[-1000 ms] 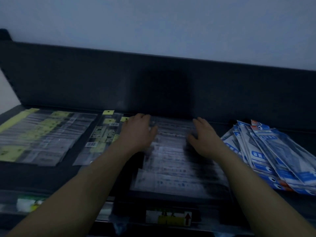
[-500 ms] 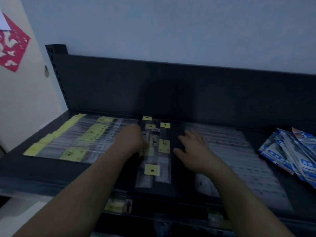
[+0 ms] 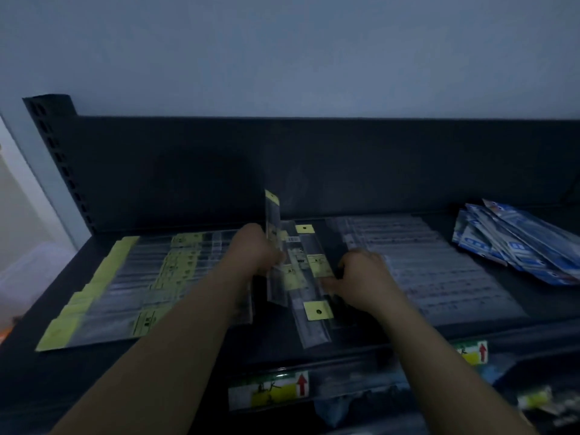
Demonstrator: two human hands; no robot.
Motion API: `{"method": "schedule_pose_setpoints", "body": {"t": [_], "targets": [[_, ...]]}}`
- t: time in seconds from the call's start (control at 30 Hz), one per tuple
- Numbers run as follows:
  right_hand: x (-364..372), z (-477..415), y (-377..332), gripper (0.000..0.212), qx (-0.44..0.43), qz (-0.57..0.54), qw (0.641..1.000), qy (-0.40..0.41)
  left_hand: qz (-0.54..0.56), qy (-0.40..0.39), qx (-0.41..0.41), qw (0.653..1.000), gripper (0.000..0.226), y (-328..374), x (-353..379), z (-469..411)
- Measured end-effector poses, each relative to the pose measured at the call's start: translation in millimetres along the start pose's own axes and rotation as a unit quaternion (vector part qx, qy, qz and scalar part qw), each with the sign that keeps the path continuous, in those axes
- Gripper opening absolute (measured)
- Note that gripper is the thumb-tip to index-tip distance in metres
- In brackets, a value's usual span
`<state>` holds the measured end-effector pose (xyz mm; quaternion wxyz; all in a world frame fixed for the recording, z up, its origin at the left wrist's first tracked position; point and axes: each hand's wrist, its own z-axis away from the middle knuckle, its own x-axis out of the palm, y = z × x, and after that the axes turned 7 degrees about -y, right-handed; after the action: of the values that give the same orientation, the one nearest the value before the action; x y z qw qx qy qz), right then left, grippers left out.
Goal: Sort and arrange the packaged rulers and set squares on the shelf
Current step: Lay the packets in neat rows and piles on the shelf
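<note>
On the dark shelf (image 3: 276,343) several clear ruler packs with yellow tags (image 3: 309,287) lie in a loose middle pile. My left hand (image 3: 255,252) grips one clear ruler pack (image 3: 272,233) and holds it tilted up, its yellow tag pointing at the back panel. My right hand (image 3: 361,277) rests on the right edge of the middle pile with curled fingers on a pack. A row of yellow-tagged ruler packs (image 3: 125,287) lies at the left. A spread of clear packs with printed scales (image 3: 433,274) lies at the right.
A heap of blue-and-white packs (image 3: 514,243) sits at the far right. The black back panel (image 3: 345,164) closes the shelf behind. Price labels with red arrows (image 3: 270,389) line the front edge. A slotted upright (image 3: 59,164) stands at the left.
My left hand has lifted one ruler pack up on end out of the middle pile. My right hand has moved onto the pile's right edge. The view has shifted slightly right.
</note>
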<state>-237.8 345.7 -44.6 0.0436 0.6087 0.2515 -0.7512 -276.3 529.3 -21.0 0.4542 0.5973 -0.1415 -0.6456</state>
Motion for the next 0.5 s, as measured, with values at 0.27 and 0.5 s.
{"method": "schedule_pose_setpoints", "body": {"t": [0.27, 0.5], "targets": [[-9.4, -5.6, -23.4, 0.042, 0.095, 0.036, 0.992, -0.077, 0.195, -0.041, 0.055, 0.978, 0.027, -33.0, -17.5, 42.6], [-10.0, -6.6, -19.6, 0.033, 0.081, -0.122, 0.988, -0.048, 0.336, -0.073, 0.053, 0.937, 0.032, -40.6, -8.9, 48.7]]}}
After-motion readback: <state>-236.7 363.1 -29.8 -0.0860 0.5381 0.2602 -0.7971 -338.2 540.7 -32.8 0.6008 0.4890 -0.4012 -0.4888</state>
